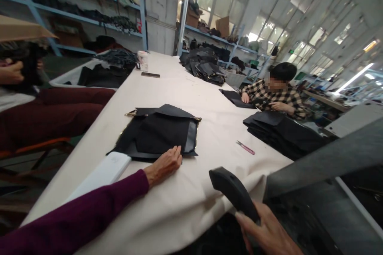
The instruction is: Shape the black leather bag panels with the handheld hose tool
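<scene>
A black bag piece [161,129] with gold-coloured metal along its edges lies flat on the cream-covered table [209,135]. On its near edge rests my left hand [167,163], fingers stretched out and close together; the thumb is hidden. My right hand [266,227] is closed around the lower end of a black curved handheld tool [231,187]. That tool is tilted over the near table edge, apart from the bag piece. What kind of tool it is, I cannot make out.
Left of the bag piece lies a white flat box [104,173]. Pink thread snips [245,147] and a stack of black pieces [281,129] are on the right. A co-worker [278,87] sits beyond. A phone [150,75], cup [143,60] and black pile [203,63] stand farther back.
</scene>
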